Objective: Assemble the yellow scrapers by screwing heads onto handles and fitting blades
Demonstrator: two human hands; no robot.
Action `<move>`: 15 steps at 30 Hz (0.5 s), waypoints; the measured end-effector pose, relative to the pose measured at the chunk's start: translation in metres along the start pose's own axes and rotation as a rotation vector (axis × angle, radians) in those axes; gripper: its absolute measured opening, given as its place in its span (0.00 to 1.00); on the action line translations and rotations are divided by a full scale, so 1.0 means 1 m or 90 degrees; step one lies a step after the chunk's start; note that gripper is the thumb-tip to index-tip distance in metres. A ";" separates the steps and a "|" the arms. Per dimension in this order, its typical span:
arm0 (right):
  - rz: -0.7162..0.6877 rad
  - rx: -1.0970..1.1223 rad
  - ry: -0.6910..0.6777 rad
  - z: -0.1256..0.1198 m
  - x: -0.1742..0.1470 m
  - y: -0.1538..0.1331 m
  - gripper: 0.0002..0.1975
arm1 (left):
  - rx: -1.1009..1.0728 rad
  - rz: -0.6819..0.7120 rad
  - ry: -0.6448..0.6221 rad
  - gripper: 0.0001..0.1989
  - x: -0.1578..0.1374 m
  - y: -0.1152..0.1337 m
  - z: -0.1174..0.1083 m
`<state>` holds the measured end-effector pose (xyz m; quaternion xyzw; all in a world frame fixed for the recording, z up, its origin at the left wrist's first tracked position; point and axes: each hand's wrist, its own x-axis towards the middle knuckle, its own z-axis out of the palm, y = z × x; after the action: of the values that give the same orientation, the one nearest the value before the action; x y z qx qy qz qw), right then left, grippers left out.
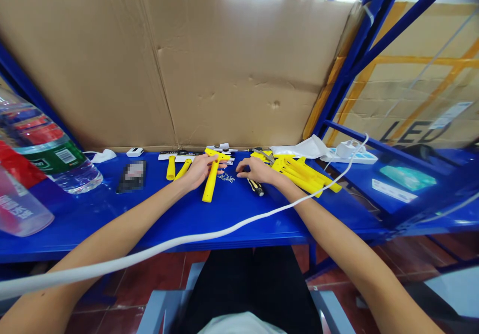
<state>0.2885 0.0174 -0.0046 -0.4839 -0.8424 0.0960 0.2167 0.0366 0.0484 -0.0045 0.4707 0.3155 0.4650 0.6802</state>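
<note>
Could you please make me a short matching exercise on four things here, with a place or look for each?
Things:
1. T-piece
2. Small parts
3. Bottle
4. Cable

Places and looks:
A. Bears a green label
B. White, passing in front of both forearms
C. Loose on the table, between the left hand and the right hand
D. Held in the left hand

Right pairs: 1-D, 2-C, 3-A, 4-B

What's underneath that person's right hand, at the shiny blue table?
A black-and-cream tool handle sticks out from beneath the right hand, over the shiny blue table. Whatever lies directly below the palm is covered, so where the handle leads is unclear.
</note>
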 end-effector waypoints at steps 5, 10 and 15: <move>0.068 -0.015 -0.005 -0.011 -0.005 0.010 0.16 | 0.010 0.004 -0.003 0.08 0.001 0.002 -0.002; 0.114 0.012 -0.080 -0.017 -0.009 0.015 0.14 | 0.027 0.017 -0.001 0.07 0.000 0.006 -0.001; 0.103 0.062 -0.053 -0.020 -0.007 0.011 0.05 | 0.028 0.012 0.005 0.08 0.000 0.006 -0.001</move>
<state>0.3091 0.0160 0.0068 -0.5349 -0.8032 0.1741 0.1960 0.0331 0.0493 0.0009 0.4868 0.3237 0.4663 0.6639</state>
